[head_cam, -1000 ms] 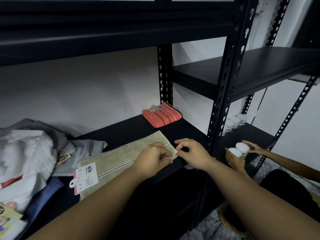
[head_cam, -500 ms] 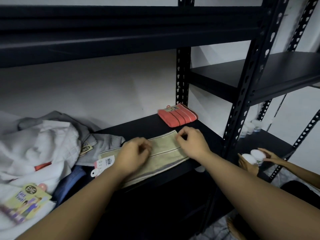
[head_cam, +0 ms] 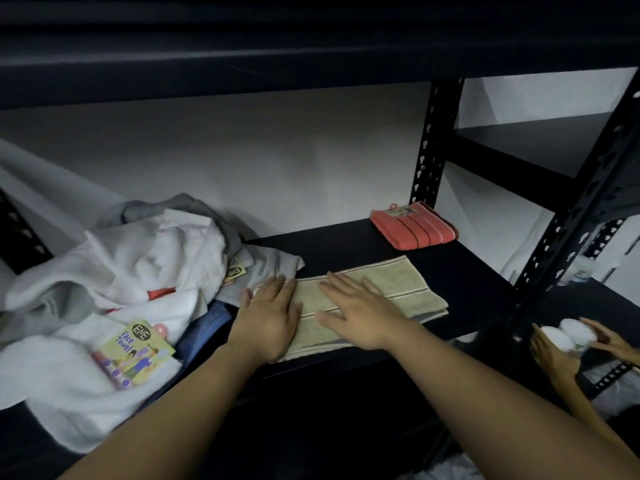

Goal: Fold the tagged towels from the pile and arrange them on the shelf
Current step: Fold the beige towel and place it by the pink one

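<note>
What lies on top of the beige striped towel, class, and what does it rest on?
Both hands, left hand and right hand, lie flat on the beige striped towel. It rests on the black shelf. Its left end is covered by the hands, so no tag shows.

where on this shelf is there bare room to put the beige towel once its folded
Bare shelf lies between the beige towel and the folded red towel, and right of both toward the upright post. The left end is crowded by the towel pile.
</note>
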